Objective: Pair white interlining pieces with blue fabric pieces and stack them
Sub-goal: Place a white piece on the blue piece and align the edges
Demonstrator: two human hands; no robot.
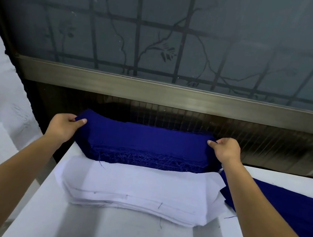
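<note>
Fabric stack (143,143), pinched by left hand (63,126), right hand (226,149)

The camera sits on my head, looking forward and down. The white bench (134,236) lies close below, a frosted window (243,50) ahead.

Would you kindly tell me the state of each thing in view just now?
Blue fabric stack: piled, gripped at both ends.
Left hand: grips its left end.
Right hand: grips its right end.
White interlining stack: lying flat, not held.
Loose blue fabric: lying flat at right.
</note>
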